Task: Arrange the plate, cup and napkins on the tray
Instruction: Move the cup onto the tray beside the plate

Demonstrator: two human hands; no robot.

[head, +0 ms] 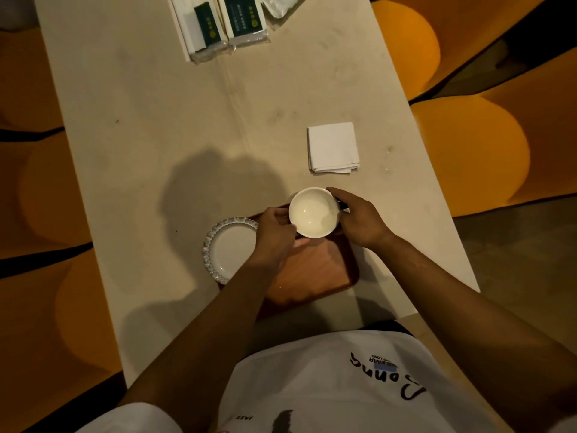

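A white cup (pixel 313 213) is held over the far end of the brown wooden tray (pixel 315 270). My left hand (pixel 274 235) grips its left rim and my right hand (pixel 359 218) holds its right side. A white plate with a patterned scalloped rim (pixel 228 248) lies at the tray's left edge, partly over it and partly hidden by my left wrist. A stack of folded white napkins (pixel 333 147) rests on the table beyond the cup, to the right.
The long beige table (pixel 187 120) runs away from me. Sealed packs of napkins with green labels (pixel 224 23) lie at its far end. Orange rounded seats (pixel 468 145) flank both sides of the table.
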